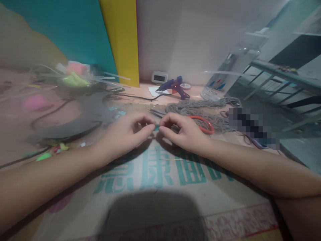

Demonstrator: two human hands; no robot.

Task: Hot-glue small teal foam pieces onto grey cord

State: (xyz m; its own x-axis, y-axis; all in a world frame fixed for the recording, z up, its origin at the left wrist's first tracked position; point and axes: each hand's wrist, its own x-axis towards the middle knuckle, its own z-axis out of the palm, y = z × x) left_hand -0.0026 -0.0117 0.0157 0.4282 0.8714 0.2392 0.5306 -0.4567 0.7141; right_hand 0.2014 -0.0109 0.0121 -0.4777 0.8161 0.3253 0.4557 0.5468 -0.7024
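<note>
Close together over the middle of the table, my left hand point(134, 130) and my right hand point(182, 130) each have thumb and forefinger pinched. The fingertips almost meet, and whatever lies between them is too small to make out; a speck of teal shows there. Just behind my right hand lie scissors with orange handles point(210, 126), partly hidden by it. A bundle of grey yarn point(200, 106) rests beyond the scissors. Below my hands, a thin stick point(172, 159) lies on a cardboard sheet point(155, 204) printed with teal characters.
At the back are a purple glue gun point(175, 86) with a red light, a white digital clock point(159, 77) and a clear bottle point(220, 75). On the left, a grey sheet point(75, 124), a black cord point(140, 97) and several bright soft lumps point(75, 79) lie about. A yellow board point(125, 40) stands behind.
</note>
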